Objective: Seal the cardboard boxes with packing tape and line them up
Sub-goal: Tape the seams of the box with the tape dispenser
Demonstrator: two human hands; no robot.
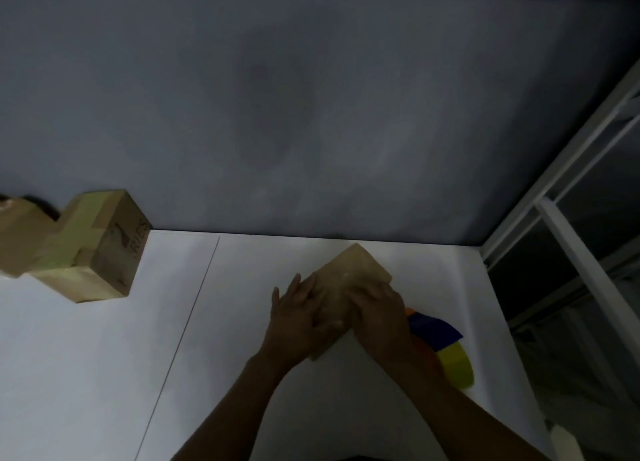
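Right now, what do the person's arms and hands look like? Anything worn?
The left hand and right hand are bare: no gloves. Forearms bare to the frame's bottom edge, no sleeves, watch or bands visible. Too dim and blurred to tell rings.

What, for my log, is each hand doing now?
Left hand: open, fingers flat on the cardboard box.
Right hand: on the box, grip cannot be told.

This is a bare, dimly lit indoor corner used for packing. A white desk [86,356] stands against a plain grey-blue wall [311,114]. 2 taped cardboard boxes [100,252] sit side by side at its far left, and another box [356,266] lies near the middle. A white metal frame [568,238] with dark panels borders the desk's right side. Whether this is a home or a workplace cannot be told.
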